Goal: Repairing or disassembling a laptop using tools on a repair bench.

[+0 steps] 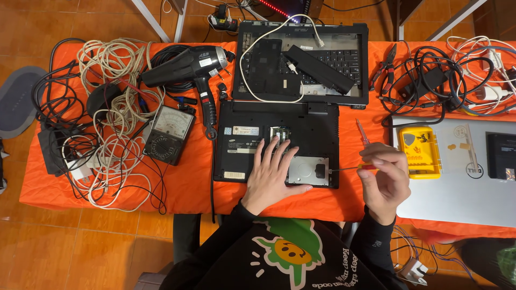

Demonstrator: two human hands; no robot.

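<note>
Two hands | left hand [274,174] fingers flat, released, on laptop [277,142] | right hand [382,180] fingers grasping screwdriver [349,168]

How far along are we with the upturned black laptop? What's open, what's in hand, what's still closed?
Done: the black laptop lies bottom up, its cover off, a silver drive and memory slot exposed. A second stripped laptop sits behind it.

In hand: left hand presses flat on the base; right hand holds a red screwdriver, tip at the drive's edge.

Left: the drive sits in its bay; the rest of the base looks closed.
</note>
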